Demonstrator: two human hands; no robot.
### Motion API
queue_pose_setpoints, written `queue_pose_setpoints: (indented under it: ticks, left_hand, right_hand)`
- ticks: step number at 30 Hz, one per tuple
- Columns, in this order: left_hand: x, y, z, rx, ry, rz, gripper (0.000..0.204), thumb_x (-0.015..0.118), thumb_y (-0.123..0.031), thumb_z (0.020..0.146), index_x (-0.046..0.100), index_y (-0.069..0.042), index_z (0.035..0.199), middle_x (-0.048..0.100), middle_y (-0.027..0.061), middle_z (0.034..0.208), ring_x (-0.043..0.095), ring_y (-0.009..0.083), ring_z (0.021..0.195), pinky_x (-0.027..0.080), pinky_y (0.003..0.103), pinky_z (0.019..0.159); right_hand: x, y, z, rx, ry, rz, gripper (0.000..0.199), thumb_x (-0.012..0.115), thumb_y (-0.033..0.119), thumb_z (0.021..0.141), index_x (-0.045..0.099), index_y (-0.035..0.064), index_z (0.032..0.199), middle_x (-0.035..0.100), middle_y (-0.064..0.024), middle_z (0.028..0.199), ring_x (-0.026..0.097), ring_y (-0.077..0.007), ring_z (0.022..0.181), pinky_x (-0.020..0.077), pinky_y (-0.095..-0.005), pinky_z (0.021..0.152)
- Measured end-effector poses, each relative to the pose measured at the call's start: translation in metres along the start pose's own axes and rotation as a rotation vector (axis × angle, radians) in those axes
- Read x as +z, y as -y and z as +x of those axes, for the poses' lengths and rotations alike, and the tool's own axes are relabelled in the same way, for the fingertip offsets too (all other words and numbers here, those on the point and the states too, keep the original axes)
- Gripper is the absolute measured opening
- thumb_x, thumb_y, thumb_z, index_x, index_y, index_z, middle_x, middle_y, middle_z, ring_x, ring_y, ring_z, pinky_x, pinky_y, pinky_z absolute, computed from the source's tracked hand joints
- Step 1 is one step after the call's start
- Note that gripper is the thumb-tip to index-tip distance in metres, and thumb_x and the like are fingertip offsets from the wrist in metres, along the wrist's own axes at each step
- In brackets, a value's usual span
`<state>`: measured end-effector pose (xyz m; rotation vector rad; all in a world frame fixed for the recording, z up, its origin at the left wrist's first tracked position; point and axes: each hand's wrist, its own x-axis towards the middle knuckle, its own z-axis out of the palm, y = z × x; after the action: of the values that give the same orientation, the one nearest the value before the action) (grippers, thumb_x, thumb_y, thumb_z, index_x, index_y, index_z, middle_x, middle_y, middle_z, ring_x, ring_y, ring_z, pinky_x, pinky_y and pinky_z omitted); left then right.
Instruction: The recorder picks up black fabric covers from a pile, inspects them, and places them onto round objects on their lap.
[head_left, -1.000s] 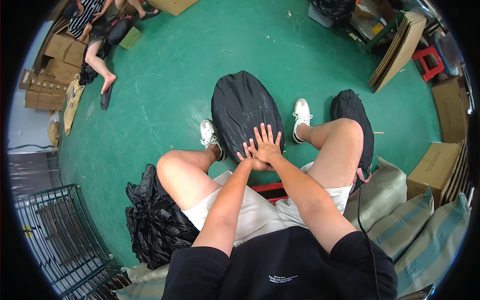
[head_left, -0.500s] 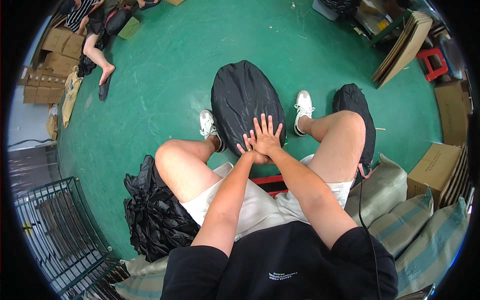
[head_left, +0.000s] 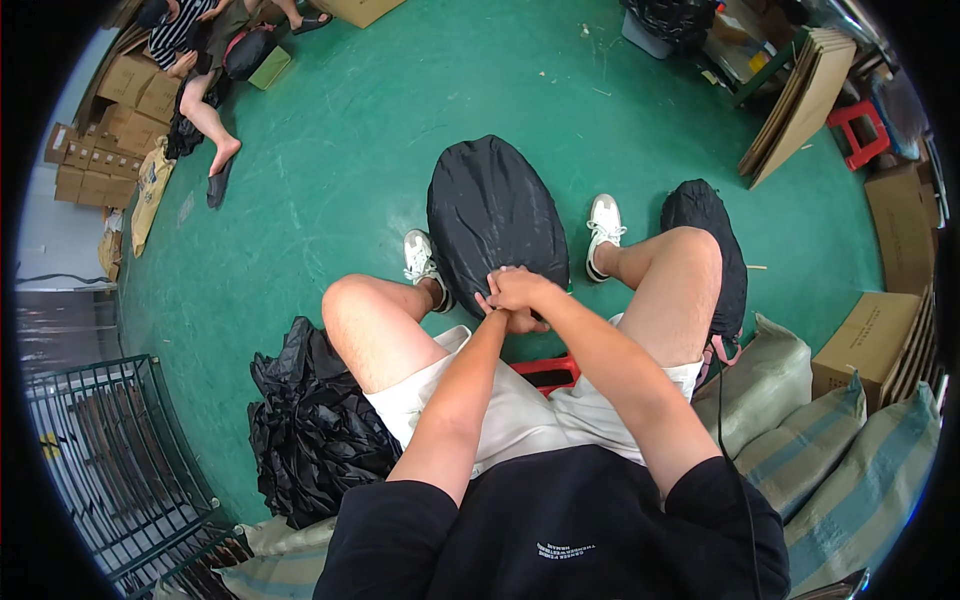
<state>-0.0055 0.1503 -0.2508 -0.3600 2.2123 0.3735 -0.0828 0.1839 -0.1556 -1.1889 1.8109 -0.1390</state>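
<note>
A large oval black fabric bag (head_left: 492,218) lies on the green floor between my feet. Both hands meet at its near edge. My right hand (head_left: 520,288) lies on top with its fingers curled down over the edge of the bag. My left hand (head_left: 508,320) is mostly hidden beneath it, pressed against the same edge. I sit on a red stool (head_left: 545,370) with my knees apart.
A crumpled black plastic pile (head_left: 310,430) lies at my left, and a second black bag (head_left: 712,240) stands by my right leg. Sacks (head_left: 830,450), cardboard boxes (head_left: 868,340), a wire cage (head_left: 110,460) and another seated person (head_left: 205,90) surround the spot.
My right hand lay flat with spread fingers on the bag; now its fingers are curled closed over the near edge. Both hands have drawn slightly toward me.
</note>
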Motion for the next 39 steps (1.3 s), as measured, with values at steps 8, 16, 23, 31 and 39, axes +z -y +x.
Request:
queue_pose_setpoints:
  ticks: [8, 16, 23, 31, 39]
  left_hand:
    - [-0.039, -0.026, -0.074, -0.17, 0.083, -0.283, 0.134, 0.07, -0.067, 0.071, -0.028, -0.019, 0.149, -0.036, 0.0152, 0.153, -0.032, 0.0421, 0.14, -0.01, 0.07, 0.107]
    - [-0.04, -0.032, -0.074, -0.184, 0.063, -0.286, 0.133, 0.071, -0.066, 0.072, -0.026, -0.017, 0.15, -0.035, 0.0163, 0.154, -0.031, 0.0416, 0.141, -0.01, 0.069, 0.108]
    - [-0.028, -0.041, -0.083, -0.167, -0.015, -0.082, 0.128, 0.071, -0.062, 0.074, -0.021, -0.02, 0.152, -0.031, 0.0203, 0.155, -0.026, 0.0445, 0.142, -0.008, 0.069, 0.109]
    - [-0.003, -0.062, -0.1, -0.13, -0.011, -0.003, 0.122, 0.071, -0.058, 0.074, -0.011, -0.022, 0.156, -0.022, 0.019, 0.159, -0.022, 0.0449, 0.144, -0.008, 0.068, 0.11]
    - [-0.004, -0.063, -0.102, -0.126, 0.018, 0.011, 0.12, 0.07, -0.059, 0.075, -0.011, -0.023, 0.156, -0.024, 0.0181, 0.158, -0.024, 0.0448, 0.143, -0.009, 0.068, 0.11]
  right_hand:
    - [-0.154, 0.012, -0.076, -0.235, -0.533, -0.022, 0.047, 0.063, 0.037, 0.087, 0.061, -0.0015, 0.114, 0.067, -0.0263, 0.101, 0.063, -0.0408, 0.103, 0.0499, -0.047, 0.09]
    - [-0.166, 0.004, -0.099, -0.12, -0.342, -0.126, 0.05, 0.062, 0.036, 0.089, 0.057, -0.0017, 0.122, 0.062, -0.0247, 0.121, 0.057, -0.0369, 0.117, 0.0458, -0.0447, 0.098]
    - [-0.169, -0.002, -0.099, -0.19, -0.315, -0.089, 0.06, 0.061, 0.037, 0.091, 0.047, 0.0014, 0.137, 0.057, -0.0241, 0.13, 0.053, -0.0373, 0.123, 0.043, -0.0427, 0.102]
    - [-0.186, 0.001, -0.103, -0.113, -0.366, 0.008, 0.06, 0.061, 0.037, 0.091, 0.047, 0.0015, 0.137, 0.057, -0.0234, 0.131, 0.052, -0.0367, 0.124, 0.0433, -0.0433, 0.102]
    - [-0.184, 0.002, -0.096, -0.15, -0.408, 0.005, 0.057, 0.062, 0.036, 0.09, 0.052, 0.0007, 0.133, 0.06, -0.0232, 0.127, 0.056, -0.0362, 0.12, 0.0458, -0.043, 0.1]
